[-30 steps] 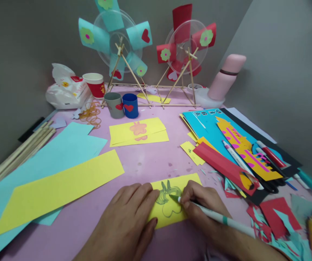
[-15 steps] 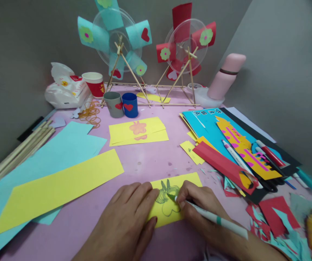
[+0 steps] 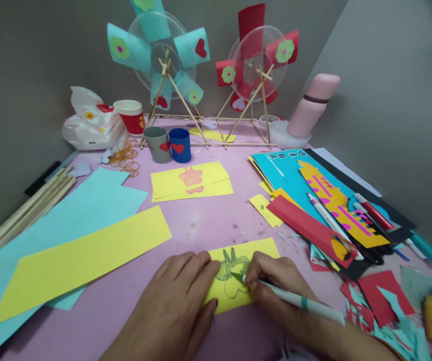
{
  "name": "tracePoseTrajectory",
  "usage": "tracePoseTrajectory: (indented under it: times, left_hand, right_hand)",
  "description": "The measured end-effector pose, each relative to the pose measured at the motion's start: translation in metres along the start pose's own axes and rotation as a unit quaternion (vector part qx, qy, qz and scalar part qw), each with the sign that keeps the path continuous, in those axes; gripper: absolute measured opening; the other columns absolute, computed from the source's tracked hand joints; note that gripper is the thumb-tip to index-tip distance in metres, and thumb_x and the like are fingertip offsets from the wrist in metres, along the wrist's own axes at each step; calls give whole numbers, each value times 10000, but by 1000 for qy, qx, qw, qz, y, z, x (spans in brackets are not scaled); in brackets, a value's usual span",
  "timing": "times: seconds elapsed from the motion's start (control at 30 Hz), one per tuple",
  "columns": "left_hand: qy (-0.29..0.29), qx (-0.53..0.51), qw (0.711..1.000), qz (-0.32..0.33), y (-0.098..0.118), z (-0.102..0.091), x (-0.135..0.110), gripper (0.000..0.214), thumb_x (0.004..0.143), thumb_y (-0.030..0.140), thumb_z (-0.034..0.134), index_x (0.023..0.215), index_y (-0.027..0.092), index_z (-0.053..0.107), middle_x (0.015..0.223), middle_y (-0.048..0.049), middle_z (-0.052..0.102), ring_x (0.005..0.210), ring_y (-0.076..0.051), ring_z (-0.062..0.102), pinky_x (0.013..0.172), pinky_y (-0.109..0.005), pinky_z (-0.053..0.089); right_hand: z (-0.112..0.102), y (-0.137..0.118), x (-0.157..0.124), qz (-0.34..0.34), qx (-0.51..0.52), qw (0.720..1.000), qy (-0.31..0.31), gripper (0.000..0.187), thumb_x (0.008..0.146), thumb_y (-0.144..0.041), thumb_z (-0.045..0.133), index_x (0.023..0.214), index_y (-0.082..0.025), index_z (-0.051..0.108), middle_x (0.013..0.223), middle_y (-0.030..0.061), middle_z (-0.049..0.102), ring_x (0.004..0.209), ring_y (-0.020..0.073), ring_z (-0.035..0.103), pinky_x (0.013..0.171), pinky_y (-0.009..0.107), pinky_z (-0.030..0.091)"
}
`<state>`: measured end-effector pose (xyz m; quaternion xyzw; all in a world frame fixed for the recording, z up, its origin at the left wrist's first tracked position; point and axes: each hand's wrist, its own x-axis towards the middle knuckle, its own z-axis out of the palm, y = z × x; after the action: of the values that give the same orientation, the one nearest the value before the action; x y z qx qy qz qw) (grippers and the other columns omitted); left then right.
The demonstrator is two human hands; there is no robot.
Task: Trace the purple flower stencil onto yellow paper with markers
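A yellow paper card (image 3: 234, 305) lies on the table close in front of me, with a flower or butterfly-like outline partly filled in green. My left hand (image 3: 178, 291) rests flat over the card's left edge, fingers stretched out side by side. Pinched in my right hand (image 3: 276, 281) is a white marker (image 3: 306, 302) with a green band, its green tip touching the drawing's middle. Farther back, two overlapping yellow cards (image 3: 211, 173) bear a similar shape in orange-red.
Left lie a long yellow strip (image 3: 88, 260), pale blue sheets (image 3: 73, 200) and wooden sticks (image 3: 27, 213). Right are a red strip (image 3: 306, 225), coloured sheets and paper scraps (image 3: 385, 301). Behind stand blue (image 3: 180, 145) and grey cups, two paper wheels on stick frames and a pink bottle (image 3: 309, 110).
The marker tip has shifted slightly down on the drawing, and its back end has moved slightly right and up. My left hand and the card stay put.
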<state>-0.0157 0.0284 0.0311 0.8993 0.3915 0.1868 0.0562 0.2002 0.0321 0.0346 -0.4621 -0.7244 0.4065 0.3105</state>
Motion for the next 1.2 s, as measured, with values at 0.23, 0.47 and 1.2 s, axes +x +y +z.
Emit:
tracePoseTrajectory:
  times: [0.23,0.47,1.2]
  left_hand:
    - [15,-6,1000,-13,1,2,-1,299,878,189,455,1163,207,545,1166,-58,592,1002,-235,534,859,-380,433]
    - [-12,22,1000,5,1,-2,2,340,850,170,496,1188,173,534,1146,-78,612,981,-245,562,837,-386,464]
    - [-11,27,1000,8,0,-3,2,320,843,172,501,1158,188,549,1144,-72,619,986,-241,563,838,-382,468]
  right_hand:
    - [0,2,-2,4,10,1000,16,101,733,-143,396,701,-216,458,520,-67,404,445,104,358,439,217,263]
    - [-1,-2,-1,31,23,999,34,95,738,-160,380,700,-224,439,500,-69,364,438,116,347,430,227,263]
    - [0,-5,1,28,-46,996,65,103,716,-149,371,661,-226,413,492,-71,355,422,106,341,426,218,249]
